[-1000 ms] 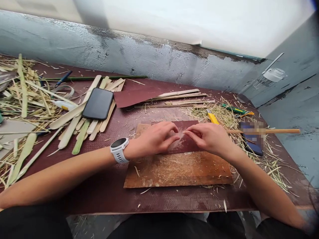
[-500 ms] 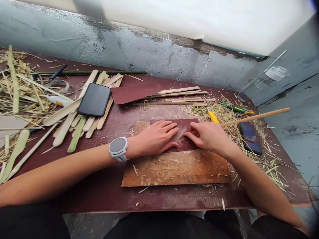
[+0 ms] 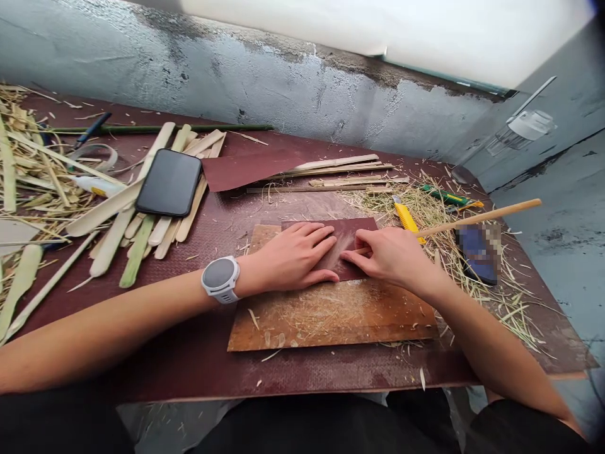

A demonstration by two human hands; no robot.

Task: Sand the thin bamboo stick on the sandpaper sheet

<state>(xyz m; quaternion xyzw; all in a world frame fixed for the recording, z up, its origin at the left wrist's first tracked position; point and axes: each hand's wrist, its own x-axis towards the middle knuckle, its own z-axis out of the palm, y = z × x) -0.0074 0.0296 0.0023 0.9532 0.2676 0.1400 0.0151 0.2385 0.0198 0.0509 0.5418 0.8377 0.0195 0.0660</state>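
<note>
A sheet of dark red sandpaper (image 3: pixel 347 228) lies on a worn wooden board (image 3: pixel 331 321), with a pale dusty streak across it. My left hand (image 3: pixel 302 255) rests flat on the sheet, fingers stretched out and holding nothing. Between the thumb and fingers of my right hand (image 3: pixel 390 255) is a thin wooden stick (image 3: pixel 486 215). Its long end slants up to the right behind the hand, and its near end sits low over the sandpaper. Whether that tip touches the sheet is hidden by my fingers.
A phone (image 3: pixel 169 183) lies on flat bamboo strips (image 3: pixel 113 243) to the left, beside piled shavings (image 3: pixel 28 157). Another sandpaper sheet (image 3: pixel 236 173) and slim strips (image 3: pixel 345 165) lie behind. Right are a yellow cutter (image 3: pixel 406 215), a green cutter (image 3: pixel 444 195) and a dark device (image 3: pixel 477 255).
My right hand has shifted slightly left over the sandpaper with the stick. My left hand keeps its place on the sheet. The whole view has moved a little.
</note>
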